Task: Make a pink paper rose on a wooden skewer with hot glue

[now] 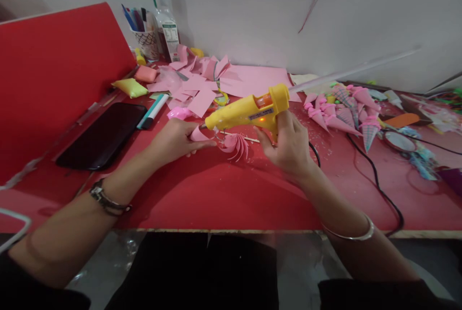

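Glue gun, nozzle left toward pink strip, long axis crosswise.

One left hand and one right hand are showing, with one glue gun, one glue stick, one phone, one bottle and one cup; several cones and many scraps are overlapping too much for counting.

My right hand grips a glue gun, light on, nozzle at the pink strip pinched in my left hand. Phone lies left, cones right, scraps and bottle far; pink curl between hands.
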A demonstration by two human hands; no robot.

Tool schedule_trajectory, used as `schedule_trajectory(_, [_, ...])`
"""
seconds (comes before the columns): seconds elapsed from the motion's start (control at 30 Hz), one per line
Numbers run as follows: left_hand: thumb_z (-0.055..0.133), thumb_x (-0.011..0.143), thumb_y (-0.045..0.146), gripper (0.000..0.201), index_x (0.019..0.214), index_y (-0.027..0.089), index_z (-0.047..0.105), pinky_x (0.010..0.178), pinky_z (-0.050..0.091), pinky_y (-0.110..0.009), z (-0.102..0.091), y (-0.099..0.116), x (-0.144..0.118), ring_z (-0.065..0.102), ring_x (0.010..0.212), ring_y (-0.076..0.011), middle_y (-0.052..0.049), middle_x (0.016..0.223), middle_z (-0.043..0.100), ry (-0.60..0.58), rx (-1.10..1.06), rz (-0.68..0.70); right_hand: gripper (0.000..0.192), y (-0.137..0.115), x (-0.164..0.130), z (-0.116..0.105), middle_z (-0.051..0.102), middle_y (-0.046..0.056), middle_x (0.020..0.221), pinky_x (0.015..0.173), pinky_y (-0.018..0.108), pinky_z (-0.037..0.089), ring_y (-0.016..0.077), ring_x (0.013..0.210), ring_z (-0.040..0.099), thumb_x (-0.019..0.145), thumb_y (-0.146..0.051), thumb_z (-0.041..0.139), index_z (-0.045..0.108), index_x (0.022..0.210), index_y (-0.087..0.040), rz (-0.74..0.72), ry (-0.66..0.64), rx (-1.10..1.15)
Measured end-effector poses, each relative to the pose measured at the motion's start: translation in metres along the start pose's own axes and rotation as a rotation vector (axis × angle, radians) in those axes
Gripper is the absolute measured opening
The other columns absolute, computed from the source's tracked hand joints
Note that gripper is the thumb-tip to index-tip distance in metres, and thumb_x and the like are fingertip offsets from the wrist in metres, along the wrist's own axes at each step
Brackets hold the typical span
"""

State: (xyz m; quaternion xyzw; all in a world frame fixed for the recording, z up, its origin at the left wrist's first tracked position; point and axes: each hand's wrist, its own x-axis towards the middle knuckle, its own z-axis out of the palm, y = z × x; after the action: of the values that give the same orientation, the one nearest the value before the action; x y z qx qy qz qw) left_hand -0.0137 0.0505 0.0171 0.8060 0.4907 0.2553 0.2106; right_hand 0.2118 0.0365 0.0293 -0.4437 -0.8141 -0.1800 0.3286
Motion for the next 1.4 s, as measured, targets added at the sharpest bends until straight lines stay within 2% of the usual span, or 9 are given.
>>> schedule_trajectory(0.17, [0.057, 0.07, 0.038, 0.029, 0.059, 0.011, 0.06, 0.041, 0.025, -0.016, -0.002, -0.001, 0.0, 0.037, 0.04, -0.0036, 0.006, 0.04, 0.047, 0.107, 0.08, 0.115, 0.014, 0.001, 0.001, -0.002, 0.054, 0.005, 0.073, 0.052, 0.03, 0.043, 0.0201, 0.072, 0.055, 0.081, -0.031, 0.039, 0.039, 0.087, -0.019, -0.037, -0.043, 0.027])
schedule_trajectory(0.27, [0.057, 0.068, 0.029, 0.023, 0.056, 0.009, 0.06, 0.042, 0.024, -0.015, -0.002, -0.002, 0.0, 0.034, 0.043, -0.0034, 0.005, 0.042, 0.045, 0.142, 0.121, 0.121, 0.013, 0.001, 0.001, -0.003, 0.054, 0.006, 0.072, 0.051, 0.028, 0.042, 0.0191, 0.07, 0.055, 0.082, -0.03, 0.038, 0.04, 0.086, -0.018, -0.072, -0.05, 0.01])
schedule_trajectory(0.4, [0.053, 0.066, 0.022, 0.017, 0.061, 0.009, 0.063, 0.044, 0.025, -0.014, -0.003, -0.002, 0.0, 0.038, 0.048, -0.005, 0.005, 0.046, 0.046, 0.156, 0.131, 0.115, 0.015, 0.002, 0.002, -0.005, 0.055, 0.007, 0.073, 0.049, 0.027, 0.04, 0.0184, 0.069, 0.054, 0.082, -0.03, 0.038, 0.042, 0.088, -0.017, -0.098, -0.074, -0.035])
schedule_trajectory(0.6, [0.055, 0.066, 0.027, 0.022, 0.051, 0.011, 0.058, 0.042, 0.023, -0.015, -0.002, -0.002, 0.001, 0.036, 0.044, -0.0049, 0.006, 0.042, 0.043, 0.168, 0.142, 0.134, 0.02, 0.003, 0.002, -0.009, 0.055, 0.008, 0.079, 0.05, 0.026, 0.037, 0.019, 0.073, 0.051, 0.082, -0.028, 0.037, 0.044, 0.096, -0.015, -0.092, -0.124, -0.159])
schedule_trajectory(0.77, [0.051, 0.071, 0.04, 0.04, 0.042, 0.012, 0.049, 0.04, 0.021, -0.016, -0.001, -0.005, 0.003, 0.034, 0.041, -0.0049, 0.005, 0.04, 0.04, 0.207, 0.118, 0.218, 0.022, 0.002, 0.002, -0.009, 0.053, 0.006, 0.076, 0.052, 0.026, 0.036, 0.0177, 0.07, 0.049, 0.082, -0.021, 0.035, 0.044, 0.101, -0.014, -0.085, -0.104, -0.262])
schedule_trajectory(0.87, [0.048, 0.073, 0.043, 0.044, 0.04, 0.013, 0.046, 0.039, 0.02, -0.016, 0.0, -0.007, 0.004, 0.032, 0.041, -0.0043, 0.005, 0.04, 0.038, 0.193, 0.099, 0.237, 0.022, 0.003, 0.002, -0.008, 0.053, 0.006, 0.075, 0.053, 0.027, 0.037, 0.0174, 0.07, 0.049, 0.083, -0.023, 0.035, 0.045, 0.101, -0.015, -0.068, -0.077, -0.274])
schedule_trajectory(1.03, [0.055, 0.069, 0.038, 0.035, 0.047, 0.012, 0.049, 0.041, 0.018, -0.017, -0.002, -0.004, 0.003, 0.027, 0.044, -0.0038, 0.007, 0.042, 0.033, 0.124, 0.208, 0.12, 0.027, 0.007, 0.003, -0.01, 0.053, 0.008, 0.08, 0.059, 0.032, 0.041, 0.0221, 0.078, 0.051, 0.083, -0.03, 0.037, 0.045, 0.105, -0.017, 0.027, -0.065, -0.184])
schedule_trajectory(1.2, [0.052, 0.072, 0.039, 0.034, 0.05, 0.013, 0.052, 0.046, 0.024, -0.02, -0.005, 0.001, 0.003, 0.038, 0.051, -0.0079, 0.002, 0.046, 0.043, 0.069, 0.258, -0.011, 0.03, 0.017, 0.004, -0.01, 0.055, 0.011, 0.086, 0.061, 0.037, 0.042, 0.0264, 0.083, 0.052, 0.08, -0.03, 0.041, 0.043, 0.107, -0.018, 0.141, -0.091, -0.133])
schedule_trajectory(1.4, [0.05, 0.071, 0.044, 0.033, 0.071, 0.013, 0.061, 0.053, 0.031, -0.024, -0.005, 0.0, 0.005, 0.05, 0.064, -0.0157, -0.004, 0.057, 0.054, 0.052, 0.293, -0.087, 0.036, 0.044, 0.003, -0.003, 0.054, 0.015, 0.093, 0.069, 0.043, 0.041, 0.0298, 0.09, 0.05, 0.077, -0.038, 0.046, 0.042, 0.105, -0.016, 0.29, -0.086, -0.178])
